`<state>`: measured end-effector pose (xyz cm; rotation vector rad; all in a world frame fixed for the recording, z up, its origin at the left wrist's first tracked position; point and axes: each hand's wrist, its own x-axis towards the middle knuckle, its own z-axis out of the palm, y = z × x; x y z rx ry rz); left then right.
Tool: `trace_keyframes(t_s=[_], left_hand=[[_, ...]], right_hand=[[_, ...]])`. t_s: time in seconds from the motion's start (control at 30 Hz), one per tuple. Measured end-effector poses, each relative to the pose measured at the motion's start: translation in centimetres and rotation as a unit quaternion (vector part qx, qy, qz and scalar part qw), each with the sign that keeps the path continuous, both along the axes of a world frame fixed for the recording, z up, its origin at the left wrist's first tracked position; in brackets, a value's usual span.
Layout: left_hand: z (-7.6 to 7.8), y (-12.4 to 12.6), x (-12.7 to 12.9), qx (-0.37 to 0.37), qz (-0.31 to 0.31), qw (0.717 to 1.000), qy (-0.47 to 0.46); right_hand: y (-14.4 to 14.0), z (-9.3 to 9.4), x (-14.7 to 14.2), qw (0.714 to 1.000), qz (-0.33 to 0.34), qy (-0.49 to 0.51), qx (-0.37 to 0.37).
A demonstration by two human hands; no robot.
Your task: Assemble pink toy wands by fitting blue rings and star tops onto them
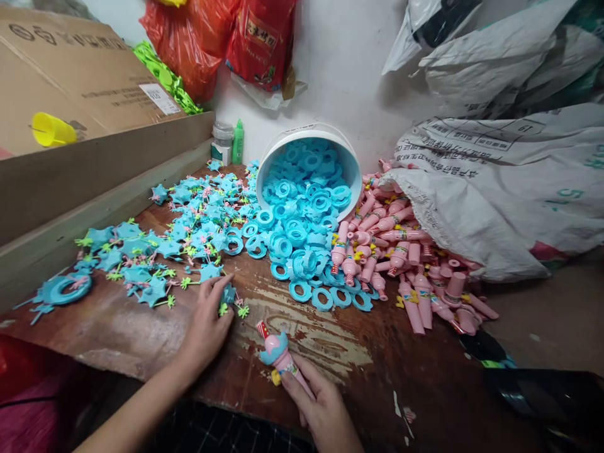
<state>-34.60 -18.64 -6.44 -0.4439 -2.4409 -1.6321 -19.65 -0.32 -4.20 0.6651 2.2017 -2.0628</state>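
My right hand [317, 402] grips a pink toy wand [282, 355] with a blue piece on its head, held low at the front of the worn wooden table [330, 352]. My left hand [207, 324] lies flat on the table, its fingertips pinching a blue star piece [228, 294] at the near end of a spread of blue star pieces [189, 226]. A tipped white bucket [346, 157] spills blue rings [302, 233] across the middle. Pink wand bodies [401, 251] pour from a white woven sack [495, 189] on the right.
A cardboard box [70, 75] with a yellow cup [51, 130] stands behind a wooden ledge at left. Red plastic bags [221, 38] hang on the wall. A small jar [221, 141] and a green bottle [238, 141] stand in the corner. More sacks [509, 50] pile up at the right.
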Motion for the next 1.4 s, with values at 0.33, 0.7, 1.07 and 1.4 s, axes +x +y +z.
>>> trace_keyframes(t_s=[0.33,0.7,1.07,1.4], left_hand=[[-0.6,1.5,2.9,-0.052,-0.217,0.97,-0.093],[-1.0,1.8,2.1,-0.047,-0.289,0.952,-0.089],[-1.8,1.8,1.5,-0.026,-0.319,0.943,-0.085],[-1.0,1.4,1.6,-0.022,-0.329,0.935,-0.127]], right_hand=[[2.7,0.2,2.3,0.979,0.053,-0.011,0.197],[2.6,1.4,1.9,0.947,0.102,0.02,0.304],[2.3,3.9,0.8,0.931,0.145,-0.069,0.328],[-0.3,9.3,-5.5,0.826,0.191,-0.048,0.529]])
